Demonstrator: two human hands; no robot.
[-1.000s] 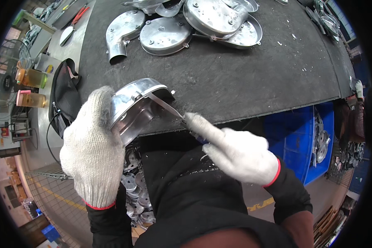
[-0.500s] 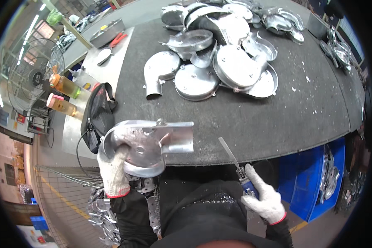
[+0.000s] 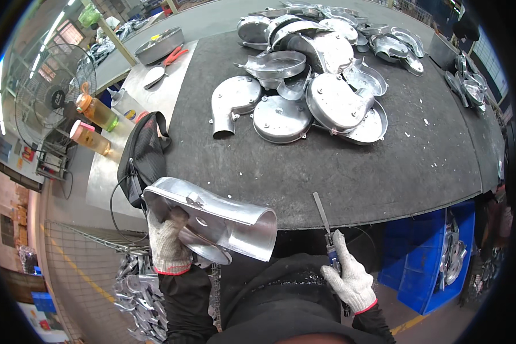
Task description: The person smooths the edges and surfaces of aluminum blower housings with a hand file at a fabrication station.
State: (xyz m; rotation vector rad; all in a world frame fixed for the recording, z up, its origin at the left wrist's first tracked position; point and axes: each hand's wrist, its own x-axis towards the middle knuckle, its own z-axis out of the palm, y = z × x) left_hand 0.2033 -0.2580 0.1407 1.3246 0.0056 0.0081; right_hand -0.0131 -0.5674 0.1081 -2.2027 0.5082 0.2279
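Note:
Gloved in white, my left hand [image 3: 171, 246] grips the round end of a silver metal housing [image 3: 229, 223] near the table's front edge. The housing is tilted, its curved spout pointing right and its hollow side turned partly toward me. My fingertips are inside the hollow. To the right, my white-gloved right hand [image 3: 352, 284] is closed round the blue handle of a narrow flat file [image 3: 321, 211], index finger laid along it. The file's blade points up and away, apart from the housing.
Similar silver housings [image 3: 281, 117] are heaped on the dark table mat [image 3: 350, 178]. A black mesh bag [image 3: 146, 146], bottles [image 3: 97, 112] and red-handled pliers [image 3: 176, 54] lie at left. Below are a blue bin [image 3: 410, 264] and a wire basket [image 3: 137, 286], both with metal parts.
My left hand has rolled the housing, so its spout now dips to the right and its hollow side shows more. My right hand has shifted slightly left with the file.

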